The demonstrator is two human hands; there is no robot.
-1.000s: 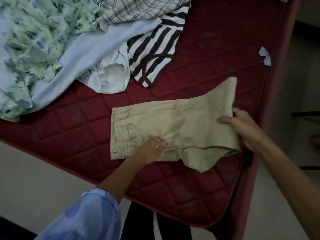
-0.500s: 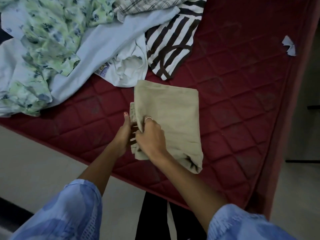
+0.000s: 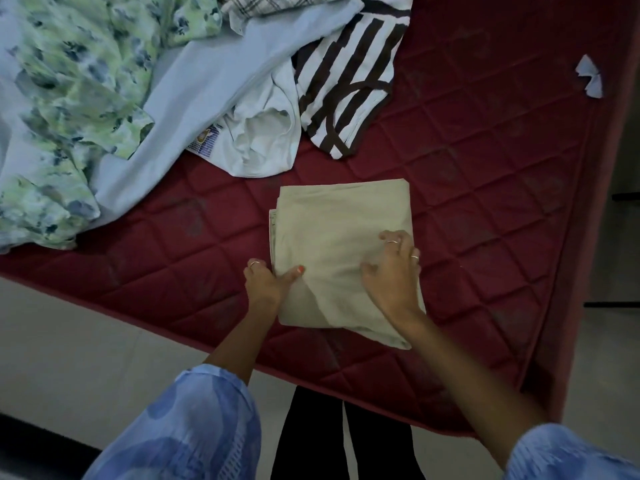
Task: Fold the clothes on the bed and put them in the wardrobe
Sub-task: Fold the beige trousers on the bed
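Folded beige shorts (image 3: 332, 233) lie on the dark red quilted mattress (image 3: 485, 202), near its front edge. My left hand (image 3: 266, 282) grips their left edge, thumb on top and fingers tucked at the side. My right hand (image 3: 394, 271) rests on the shorts' right side, fingers bent against the cloth. Unfolded clothes are heaped behind: a white garment (image 3: 263, 133), a brown-and-white striped top (image 3: 349, 84), a pale blue cloth (image 3: 214, 74), a green floral garment (image 3: 76, 98) and a plaid piece (image 3: 277, 3).
A small pale scrap (image 3: 590, 76) lies near the mattress's right edge. Pale floor (image 3: 69, 341) runs along the front of the bed. My dark trouser legs (image 3: 346, 441) stand against the mattress edge. No wardrobe is in view.
The right hand carried the shorts' right end over to the left, folding them in half. It has since slid back to the right side. The left hand stays at the left edge.
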